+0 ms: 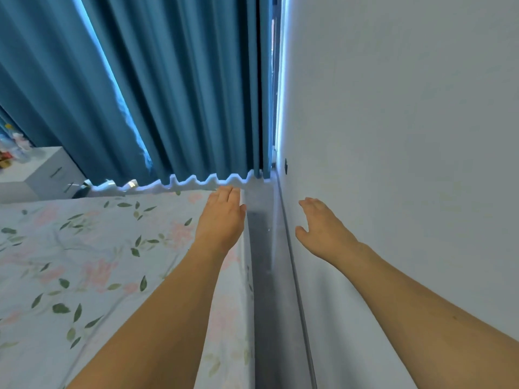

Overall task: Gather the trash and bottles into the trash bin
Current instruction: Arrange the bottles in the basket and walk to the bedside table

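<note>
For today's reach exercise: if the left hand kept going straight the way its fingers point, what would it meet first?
Most likely the hem of the blue curtain, just past the left hand at the bed's far edge; depth is unclear.

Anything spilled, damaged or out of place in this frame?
Nothing stands out. The left hand reaches over the floral bedsheet edge, the right hand by the wall; both are open and empty. No trash, bottle or bin shows in the gap between them.
</note>
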`<state>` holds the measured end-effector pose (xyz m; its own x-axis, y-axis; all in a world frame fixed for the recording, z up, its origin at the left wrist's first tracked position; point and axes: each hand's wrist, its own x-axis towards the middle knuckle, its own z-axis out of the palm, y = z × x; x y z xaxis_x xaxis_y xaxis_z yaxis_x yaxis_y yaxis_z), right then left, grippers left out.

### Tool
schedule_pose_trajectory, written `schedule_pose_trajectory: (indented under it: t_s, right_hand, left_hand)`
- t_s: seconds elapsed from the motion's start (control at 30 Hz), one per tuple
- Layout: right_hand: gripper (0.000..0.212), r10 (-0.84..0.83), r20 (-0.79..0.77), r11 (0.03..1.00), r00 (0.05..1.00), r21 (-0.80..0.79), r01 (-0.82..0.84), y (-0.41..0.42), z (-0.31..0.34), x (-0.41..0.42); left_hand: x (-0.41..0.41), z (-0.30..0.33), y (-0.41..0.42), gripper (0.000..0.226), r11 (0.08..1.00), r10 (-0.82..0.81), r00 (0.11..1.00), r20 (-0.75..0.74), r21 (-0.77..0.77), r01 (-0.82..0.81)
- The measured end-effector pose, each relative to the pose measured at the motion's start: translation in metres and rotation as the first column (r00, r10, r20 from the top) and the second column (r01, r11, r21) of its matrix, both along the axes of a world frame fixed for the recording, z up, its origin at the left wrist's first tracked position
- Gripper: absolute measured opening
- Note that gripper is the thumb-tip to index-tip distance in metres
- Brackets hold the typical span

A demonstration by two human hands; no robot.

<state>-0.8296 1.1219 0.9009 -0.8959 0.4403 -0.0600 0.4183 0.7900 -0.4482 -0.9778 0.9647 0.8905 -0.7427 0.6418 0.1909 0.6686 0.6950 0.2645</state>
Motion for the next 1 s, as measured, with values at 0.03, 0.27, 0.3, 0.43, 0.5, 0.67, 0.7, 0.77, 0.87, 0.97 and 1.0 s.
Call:
schedule_pose_trajectory:
  t_s: [0.03, 0.27, 0.3, 0.43, 0.5, 0.67, 0.7, 0.77, 0.87, 0.97, 1.0]
  right_hand:
    - [0.062, -0.003, 0.002, 1.000, 1.000, -0.003, 0.003, 0.015, 0.004, -0.019]
    - [0.062, -0.020, 0.006, 1.000, 1.000, -0.024, 0.020, 0.100, 0.016, -0.133]
    - [0.061, -0.018, 0.006, 1.000, 1.000, -0.024, 0.018, 0.111, 0.016, -0.149]
    - [0.060, -0.020, -0.002, 0.998, 1.000, -0.051, 0.020, 0.156, 0.011, -0.211]
    - [0.060, -0.026, -0.012, 0.997, 1.000, -0.069, 0.025, 0.178, 0.007, -0.242]
    - [0.053, -0.036, 0.002, 0.995, 0.999, -0.090, 0.036, 0.232, 0.005, -0.322]
    - [0.051, -0.045, 0.002, 0.994, 0.999, -0.100, 0.045, 0.240, 0.006, -0.335]
    - [0.051, -0.033, -0.007, 0.995, 0.999, -0.096, 0.032, 0.253, 0.010, -0.361]
    - [0.051, -0.018, -0.037, 0.996, 0.999, -0.088, 0.015, 0.272, 0.017, -0.400]
    - [0.046, -0.016, -0.055, 0.997, 0.998, -0.070, 0.012, 0.293, 0.021, -0.434]
    - [0.044, -0.022, -0.053, 0.998, 0.998, -0.068, 0.018, 0.300, 0.021, -0.445]
  left_hand:
    - [-0.020, 0.005, 0.013, 0.043, 1.000, -0.006, 1.000, 0.001, 0.003, 0.006]
    - [-0.132, 0.024, 0.100, 0.041, 0.999, -0.039, 0.999, -0.008, 0.004, 0.039]
    - [-0.148, 0.024, 0.111, 0.039, 0.999, -0.038, 0.999, -0.005, 0.002, 0.038]
    - [-0.205, 0.024, 0.159, 0.037, 1.000, -0.023, 1.000, -0.007, -0.016, 0.023]
    - [-0.233, 0.024, 0.185, 0.039, 1.000, -0.023, 1.000, -0.021, -0.018, 0.023]
    - [-0.308, 0.032, 0.247, 0.044, 1.000, -0.024, 0.999, -0.029, -0.021, 0.023]
    - [-0.323, 0.034, 0.256, 0.044, 0.999, -0.027, 0.999, -0.019, -0.025, 0.027]
    - [-0.352, 0.035, 0.268, 0.045, 0.999, -0.021, 1.000, -0.018, -0.031, 0.020]
    - [-0.395, 0.035, 0.280, 0.045, 1.000, 0.021, 1.000, -0.009, -0.015, -0.021]
    - [-0.432, 0.036, 0.294, 0.046, 0.999, 0.023, 0.999, -0.023, -0.022, -0.024]
    - [-0.443, 0.036, 0.299, 0.046, 0.999, 0.024, 0.999, -0.026, -0.023, -0.024]
